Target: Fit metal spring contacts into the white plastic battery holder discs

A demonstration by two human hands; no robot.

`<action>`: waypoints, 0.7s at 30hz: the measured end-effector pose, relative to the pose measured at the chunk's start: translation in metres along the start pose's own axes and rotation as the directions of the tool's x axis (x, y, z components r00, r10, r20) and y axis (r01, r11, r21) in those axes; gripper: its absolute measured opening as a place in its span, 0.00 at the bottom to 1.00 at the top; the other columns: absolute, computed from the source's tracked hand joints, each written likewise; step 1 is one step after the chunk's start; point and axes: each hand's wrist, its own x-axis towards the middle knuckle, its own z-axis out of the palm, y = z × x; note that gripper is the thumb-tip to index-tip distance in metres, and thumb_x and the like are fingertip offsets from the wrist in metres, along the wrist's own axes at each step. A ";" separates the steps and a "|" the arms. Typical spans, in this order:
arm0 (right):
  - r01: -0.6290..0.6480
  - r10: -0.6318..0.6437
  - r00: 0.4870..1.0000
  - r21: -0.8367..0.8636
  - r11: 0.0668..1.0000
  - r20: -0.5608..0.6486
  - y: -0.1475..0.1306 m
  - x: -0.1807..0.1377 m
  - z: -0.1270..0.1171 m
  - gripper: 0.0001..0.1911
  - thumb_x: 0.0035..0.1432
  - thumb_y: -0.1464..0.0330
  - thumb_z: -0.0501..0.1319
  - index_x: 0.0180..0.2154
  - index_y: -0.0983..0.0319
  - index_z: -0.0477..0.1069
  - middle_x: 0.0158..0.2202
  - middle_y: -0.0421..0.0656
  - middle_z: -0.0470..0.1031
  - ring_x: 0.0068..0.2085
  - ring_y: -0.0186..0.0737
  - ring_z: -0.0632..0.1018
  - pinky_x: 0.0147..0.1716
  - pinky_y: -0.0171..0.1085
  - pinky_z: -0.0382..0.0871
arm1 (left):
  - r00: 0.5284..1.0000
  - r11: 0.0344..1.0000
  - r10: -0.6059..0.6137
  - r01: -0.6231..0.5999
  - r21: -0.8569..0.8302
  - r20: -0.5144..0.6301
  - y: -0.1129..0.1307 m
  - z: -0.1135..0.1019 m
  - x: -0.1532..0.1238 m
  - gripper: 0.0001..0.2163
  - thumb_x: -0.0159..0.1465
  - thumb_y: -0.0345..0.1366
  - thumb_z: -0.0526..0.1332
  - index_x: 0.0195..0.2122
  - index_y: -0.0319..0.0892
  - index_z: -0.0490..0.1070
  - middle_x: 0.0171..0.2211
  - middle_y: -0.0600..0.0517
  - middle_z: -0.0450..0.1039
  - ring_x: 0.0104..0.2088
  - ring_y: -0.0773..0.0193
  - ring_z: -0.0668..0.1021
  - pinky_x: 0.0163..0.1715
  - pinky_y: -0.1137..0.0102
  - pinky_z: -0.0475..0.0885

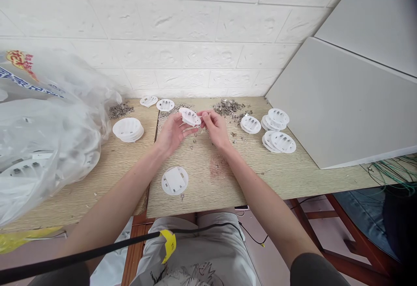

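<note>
My left hand (pixel 172 133) grips a round white plastic battery holder (pixel 190 116) by its edge, tilted above the table. Several metal clips show on its face. At the holder's right edge my right hand (pixel 214 126) is closed in a pinch, thumb against fingers; what lies between them is too small to make out. Beneath and behind the hands are a loose heap of small metal clips (pixel 228 107) and a paler scatter of clips (pixel 177 109). Nearer my body, another round white holder (pixel 175 180) lies flat, its square block facing up.
A stack of white discs (pixel 128 129) stands left, beside a big clear plastic bag (pixel 48 138) holding more. Piles of holders (pixel 279 142) lie at the right near a grey panel (pixel 352 103). A black cable (pixel 130 244) crosses before my lap. Green wires (pixel 394 171) hang at the right edge.
</note>
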 end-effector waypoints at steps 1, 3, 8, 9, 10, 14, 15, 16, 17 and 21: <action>-0.008 0.008 1.000 0.012 1.000 0.007 0.001 0.000 0.000 0.26 0.61 0.44 0.54 0.38 0.60 0.72 0.28 0.39 0.71 0.29 0.35 0.71 0.31 0.36 0.65 | 1.000 1.000 0.004 -0.004 0.014 -0.001 0.000 0.000 0.000 0.09 0.60 0.42 0.57 0.36 0.44 0.73 0.43 0.47 0.78 0.46 0.54 0.79 0.44 0.60 0.76; -0.021 0.021 1.000 0.021 1.000 0.009 0.002 0.000 0.001 0.27 0.61 0.43 0.53 0.39 0.61 0.72 0.26 0.39 0.70 0.28 0.35 0.69 0.30 0.36 0.64 | 1.000 1.000 0.009 -0.009 0.030 0.001 0.000 -0.001 0.000 0.10 0.60 0.42 0.57 0.36 0.44 0.73 0.42 0.46 0.78 0.44 0.54 0.79 0.43 0.61 0.76; 0.085 -0.086 0.996 -0.119 0.989 -0.006 -0.002 -0.005 0.001 0.29 0.65 0.44 0.47 0.41 0.60 0.72 0.22 0.37 0.66 0.25 0.36 0.67 0.30 0.37 0.61 | 0.999 1.000 0.029 -0.029 -0.012 0.018 0.000 -0.001 -0.001 0.09 0.60 0.41 0.60 0.36 0.42 0.73 0.41 0.48 0.76 0.38 0.61 0.77 0.41 0.64 0.76; 0.116 -0.117 0.993 -0.167 0.979 0.004 -0.004 -0.006 0.000 0.29 0.66 0.44 0.47 0.42 0.60 0.72 0.23 0.37 0.66 0.26 0.36 0.67 0.30 0.37 0.60 | 0.999 0.999 0.041 -0.041 -0.005 0.026 -0.001 -0.001 -0.001 0.09 0.59 0.42 0.61 0.36 0.42 0.73 0.40 0.48 0.75 0.38 0.62 0.76 0.40 0.64 0.75; 0.135 -0.135 0.991 -0.213 0.968 0.015 -0.005 -0.007 -0.001 0.28 0.67 0.45 0.46 0.43 0.60 0.71 0.23 0.37 0.67 0.26 0.36 0.67 0.29 0.37 0.58 | 0.998 0.998 0.056 -0.056 0.013 0.032 -0.001 -0.001 -0.001 0.10 0.58 0.42 0.62 0.36 0.42 0.72 0.40 0.48 0.75 0.38 0.62 0.76 0.40 0.65 0.75; 0.091 -0.093 0.996 -0.339 0.936 0.012 -0.007 -0.008 -0.005 0.25 0.70 0.49 0.41 0.42 0.58 0.68 0.24 0.38 0.67 0.25 0.38 0.67 0.29 0.38 0.56 | 0.993 0.984 0.102 -0.110 0.141 0.059 -0.004 -0.002 -0.001 0.14 0.56 0.45 0.64 0.38 0.41 0.71 0.40 0.47 0.75 0.40 0.59 0.76 0.38 0.65 0.75; 0.073 -0.079 0.997 -0.363 0.929 -0.003 -0.007 -0.007 -0.006 0.22 0.70 0.52 0.42 0.41 0.58 0.67 0.24 0.38 0.67 0.25 0.38 0.67 0.29 0.38 0.56 | 0.992 0.979 0.111 -0.121 0.166 0.063 -0.005 -0.002 -0.001 0.14 0.56 0.45 0.64 0.38 0.41 0.72 0.40 0.47 0.75 0.41 0.59 0.76 0.38 0.66 0.75; 0.064 -0.074 0.997 -0.386 0.920 -0.010 -0.006 -0.006 -0.007 0.19 0.70 0.54 0.44 0.39 0.58 0.66 0.24 0.38 0.67 0.25 0.38 0.67 0.29 0.38 0.56 | 0.990 0.974 0.120 -0.131 0.187 0.069 -0.006 -0.003 -0.001 0.14 0.57 0.45 0.63 0.38 0.41 0.72 0.39 0.47 0.75 0.40 0.59 0.76 0.37 0.66 0.75; 0.065 -0.074 0.997 -0.406 0.911 -0.007 -0.006 -0.005 -0.008 0.16 0.70 0.56 0.47 0.38 0.58 0.65 0.25 0.38 0.68 0.26 0.38 0.67 0.29 0.38 0.56 | 0.989 0.968 0.130 -0.142 0.205 0.073 -0.007 -0.003 -0.001 0.13 0.57 0.44 0.63 0.38 0.42 0.72 0.39 0.48 0.75 0.40 0.59 0.76 0.36 0.66 0.75; 0.134 -0.115 0.991 -0.418 0.899 0.071 -0.004 -0.003 -0.007 0.09 0.65 0.62 0.55 0.33 0.59 0.66 0.29 0.41 0.72 0.29 0.38 0.70 0.31 0.37 0.59 | 0.984 0.937 0.154 -0.175 0.303 0.091 -0.008 -0.002 -0.002 0.12 0.57 0.43 0.63 0.38 0.42 0.73 0.40 0.48 0.76 0.40 0.58 0.77 0.35 0.66 0.75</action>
